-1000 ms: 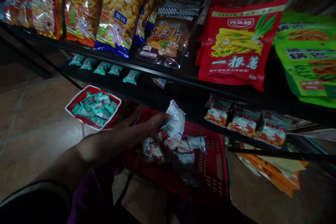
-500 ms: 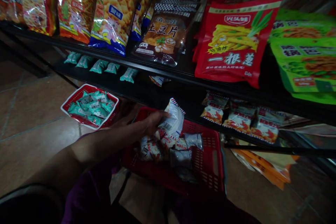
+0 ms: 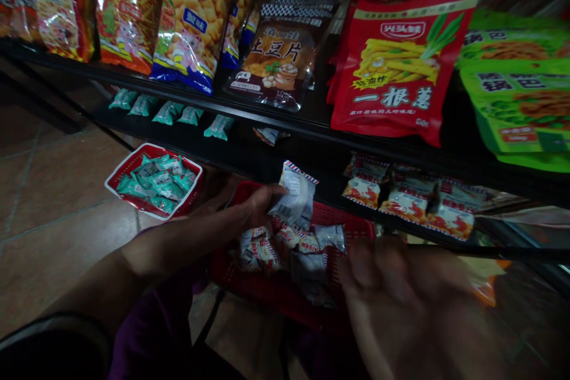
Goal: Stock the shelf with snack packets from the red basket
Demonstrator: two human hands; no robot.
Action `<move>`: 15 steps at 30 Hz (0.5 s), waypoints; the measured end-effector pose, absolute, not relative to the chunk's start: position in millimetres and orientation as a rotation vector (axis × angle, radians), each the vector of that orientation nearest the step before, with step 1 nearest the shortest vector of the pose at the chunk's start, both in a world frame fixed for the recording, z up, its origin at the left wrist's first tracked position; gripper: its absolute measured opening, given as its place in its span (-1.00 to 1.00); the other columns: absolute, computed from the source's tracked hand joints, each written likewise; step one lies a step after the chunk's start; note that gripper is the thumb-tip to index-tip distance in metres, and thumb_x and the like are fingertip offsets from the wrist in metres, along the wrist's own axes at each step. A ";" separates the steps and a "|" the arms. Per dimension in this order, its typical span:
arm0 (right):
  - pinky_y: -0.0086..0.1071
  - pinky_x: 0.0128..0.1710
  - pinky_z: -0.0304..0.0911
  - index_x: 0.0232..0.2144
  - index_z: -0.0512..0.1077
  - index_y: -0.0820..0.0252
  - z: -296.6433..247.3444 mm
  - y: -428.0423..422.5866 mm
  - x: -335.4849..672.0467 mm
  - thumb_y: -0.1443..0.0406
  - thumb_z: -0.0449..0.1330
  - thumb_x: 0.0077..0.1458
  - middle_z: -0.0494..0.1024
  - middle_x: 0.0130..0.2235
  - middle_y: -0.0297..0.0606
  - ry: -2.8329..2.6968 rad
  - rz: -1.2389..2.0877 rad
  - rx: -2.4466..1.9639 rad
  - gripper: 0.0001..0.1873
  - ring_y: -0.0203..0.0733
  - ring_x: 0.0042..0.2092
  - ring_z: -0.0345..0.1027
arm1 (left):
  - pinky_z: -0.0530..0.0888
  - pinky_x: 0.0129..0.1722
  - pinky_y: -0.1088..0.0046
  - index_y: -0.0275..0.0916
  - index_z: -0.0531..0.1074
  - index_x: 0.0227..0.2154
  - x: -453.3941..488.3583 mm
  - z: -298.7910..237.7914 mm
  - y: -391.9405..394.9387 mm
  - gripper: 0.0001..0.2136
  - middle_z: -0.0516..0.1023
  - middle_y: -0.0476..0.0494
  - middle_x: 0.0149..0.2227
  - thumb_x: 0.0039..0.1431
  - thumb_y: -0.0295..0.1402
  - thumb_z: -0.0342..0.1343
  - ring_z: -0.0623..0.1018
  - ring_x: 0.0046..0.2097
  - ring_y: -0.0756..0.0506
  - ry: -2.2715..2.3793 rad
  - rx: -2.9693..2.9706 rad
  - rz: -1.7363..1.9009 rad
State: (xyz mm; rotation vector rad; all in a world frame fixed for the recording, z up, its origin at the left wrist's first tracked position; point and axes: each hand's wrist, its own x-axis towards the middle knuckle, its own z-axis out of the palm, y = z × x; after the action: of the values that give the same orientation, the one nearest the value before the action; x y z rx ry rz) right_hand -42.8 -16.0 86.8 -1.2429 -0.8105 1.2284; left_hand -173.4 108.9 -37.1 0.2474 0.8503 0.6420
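White plastic snack packet [image 3: 299, 193] with a red-and-blue striped edge, held tilted, printed label showing, just above the contents of a basket. The left hand [image 3: 258, 205] is clamped on its left side, thumb against the visible face; the fingers behind are hidden. To the right of this grip and nearer the viewer, the blurred right hand [image 3: 414, 303] has its fingers extended, with nothing visible in it; contact with the basket cannot be told. Because the hold takes in one side only, the packet could twist or slip if the thumb eased; a low sweep of the right hand could push loose packets against the rim. Directly below the grip, a red perforated plastic basket [image 3: 356, 227] contains a heap of white packets with red print [image 3: 265, 252]. Left of the grip, a red plastic basket with a white rim [image 3: 124, 171] contains glossy teal packets [image 3: 167, 185]. Beyond the grip, a black shelf [image 3: 234, 160] bears a row of teal packets [image 3: 168, 113] leftward and white-and-orange packets [image 3: 407, 199] rightward.
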 end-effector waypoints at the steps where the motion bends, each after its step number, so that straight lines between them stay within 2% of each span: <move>1: -0.34 -0.38 0.25 -0.52 0.33 0.00 73.9 -7.1 -43.3 -0.05 0.26 -0.10 0.31 -0.55 -0.39 -0.668 1.183 -1.267 -0.67 -0.27 -0.46 0.23 | 0.43 -0.46 0.45 -0.30 0.43 -0.19 -173.6 -34.4 109.3 -0.66 0.54 -0.12 -0.44 -0.11 -0.51 0.07 0.50 -0.47 -0.07 0.823 0.267 0.686; 3: -0.45 -0.47 0.19 -0.55 0.33 0.09 46.5 6.9 -43.9 0.02 0.39 -0.27 0.33 -0.55 -0.43 -0.462 1.120 -1.361 -0.60 -0.36 -0.50 0.20 | 0.46 -0.32 0.39 -0.23 0.38 -0.10 -173.8 -28.6 110.7 -0.56 0.55 -0.11 -0.32 -0.14 -0.54 0.04 0.53 -0.35 -0.09 0.769 0.295 0.772; 6: -0.54 -0.59 0.12 -0.59 0.33 0.17 13.1 15.3 -44.4 -0.01 0.44 -0.43 0.32 -0.61 -0.46 -0.295 1.405 -1.569 -0.50 -0.41 -0.55 0.20 | 0.45 -0.18 0.28 -0.20 0.34 -0.04 -173.3 -22.6 112.3 -0.49 0.54 -0.13 -0.24 -0.17 -0.55 0.05 0.53 -0.25 -0.12 0.726 0.281 0.868; 9: -0.50 -0.50 0.28 -0.52 0.38 0.18 -2.4 15.9 -48.2 0.04 0.45 -0.42 0.47 -0.50 -0.40 -0.186 1.621 -1.566 -0.53 -0.34 -0.46 0.37 | 0.44 -0.14 0.25 -0.22 0.35 -0.08 -170.6 -19.8 109.6 -0.51 0.53 -0.14 -0.22 -0.19 -0.55 0.07 0.52 -0.22 -0.14 0.715 0.257 0.893; 12: -0.45 -0.35 0.38 -0.54 0.38 0.16 -6.9 19.8 -52.5 0.17 0.49 -0.47 0.52 -0.45 -0.42 -0.079 1.563 -1.424 -0.57 -0.32 -0.39 0.44 | 0.43 -0.13 0.28 -0.24 0.37 -0.14 -167.4 -16.1 104.8 -0.57 0.54 -0.12 -0.23 -0.19 -0.55 0.09 0.52 -0.20 -0.14 0.675 0.264 0.880; 15: -0.51 -0.37 0.39 -0.62 0.32 0.16 -10.3 26.1 -52.1 0.29 0.51 -0.57 0.49 -0.51 -0.48 -0.061 1.467 -1.341 -0.55 -0.37 -0.43 0.42 | 0.42 -0.16 0.35 -0.24 0.40 -0.21 -167.9 -10.8 106.4 -0.64 0.54 -0.09 -0.28 -0.18 -0.54 0.08 0.52 -0.23 -0.11 0.727 0.290 0.867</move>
State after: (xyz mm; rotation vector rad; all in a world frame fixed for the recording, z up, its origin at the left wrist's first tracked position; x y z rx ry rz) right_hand -52.1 26.1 -10.3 -1.3410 -0.0605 1.4673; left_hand -167.9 106.4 -10.8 0.2901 0.7268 0.8673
